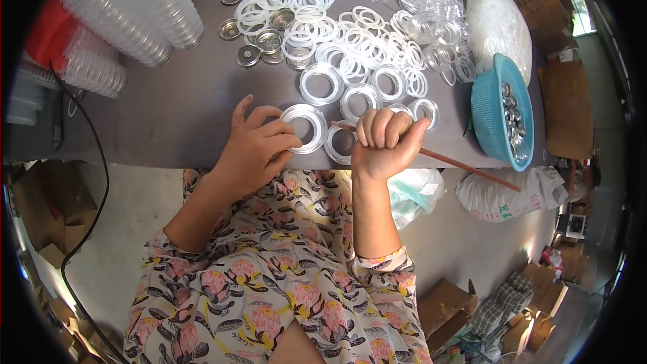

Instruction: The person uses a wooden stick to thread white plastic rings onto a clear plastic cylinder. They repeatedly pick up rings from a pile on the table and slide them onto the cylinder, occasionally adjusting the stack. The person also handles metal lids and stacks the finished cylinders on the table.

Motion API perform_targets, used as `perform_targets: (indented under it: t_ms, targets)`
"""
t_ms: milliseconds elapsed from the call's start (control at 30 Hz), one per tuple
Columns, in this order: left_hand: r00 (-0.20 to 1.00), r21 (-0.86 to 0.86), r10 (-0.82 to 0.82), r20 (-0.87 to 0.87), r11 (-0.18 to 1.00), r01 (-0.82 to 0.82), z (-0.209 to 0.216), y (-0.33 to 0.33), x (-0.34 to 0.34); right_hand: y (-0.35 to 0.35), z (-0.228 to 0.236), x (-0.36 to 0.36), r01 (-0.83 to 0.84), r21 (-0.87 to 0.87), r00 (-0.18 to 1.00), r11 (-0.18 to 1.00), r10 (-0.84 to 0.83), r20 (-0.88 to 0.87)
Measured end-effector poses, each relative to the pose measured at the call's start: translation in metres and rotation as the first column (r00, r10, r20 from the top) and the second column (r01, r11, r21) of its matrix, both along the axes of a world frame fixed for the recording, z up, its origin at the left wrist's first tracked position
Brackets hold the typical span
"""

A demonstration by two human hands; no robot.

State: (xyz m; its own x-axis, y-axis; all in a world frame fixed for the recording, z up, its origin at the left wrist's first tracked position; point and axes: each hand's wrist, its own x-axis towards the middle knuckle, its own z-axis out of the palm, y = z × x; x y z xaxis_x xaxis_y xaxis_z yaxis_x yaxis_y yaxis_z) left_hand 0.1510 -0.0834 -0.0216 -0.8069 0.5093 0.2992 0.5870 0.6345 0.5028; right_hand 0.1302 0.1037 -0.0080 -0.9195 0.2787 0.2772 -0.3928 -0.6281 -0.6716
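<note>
My left hand [259, 141] is at the table's near edge, its fingers bent over the left side of a clear plastic ring [319, 123] with a white inner band. Its thumb is near the ring's lower edge. My right hand [387, 138] is closed in a fist around a thin reddish-brown stick [465, 166]. One end of the stick points toward the ring, and the other sticks out to the right past the table edge. Under the right hand, partly hidden, lies another clear ring [331, 148]. Several similar rings [321, 84] lie just beyond both hands.
Loose white sealing rings [313, 15] and metal caps [248, 55] lie farther back on the grey table [168, 104]. Stacked clear plastic cups [145, 0] stand far left. A blue basket [482, 111] of metal caps sits at the right edge, beside a full plastic bag [495, 20].
</note>
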Motion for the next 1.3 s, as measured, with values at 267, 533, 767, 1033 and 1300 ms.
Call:
perform_targets:
  t_ms: [267,533,767,1033,1300]
  targets:
    - [0.987,0.378,0.104,0.122,0.915,-0.143,-0.006,0.016,-0.002,-0.012,0.003,0.009,-0.184,-0.054,0.979,0.981,0.188,0.084]
    - [0.974,0.455,0.077,0.211,0.875,-0.168,-0.037,0.026,-0.001,-0.035,-0.001,0.013,-0.305,-0.108,0.902,0.946,0.323,0.287]
    - [0.985,0.48,0.093,0.149,0.864,-0.154,-0.037,0.029,0.001,-0.054,-0.003,-0.02,-0.189,0.295,0.981,0.937,0.166,0.102]
    - [0.978,0.452,0.109,0.175,0.874,-0.178,-0.036,0.03,0.004,-0.014,0.007,-0.003,-0.232,0.358,0.966,0.904,0.169,0.197]
    - [0.982,0.474,0.107,0.156,0.864,-0.169,-0.043,0.033,0.002,-0.045,-0.004,0.004,-0.327,0.157,0.907,0.932,0.262,0.329]
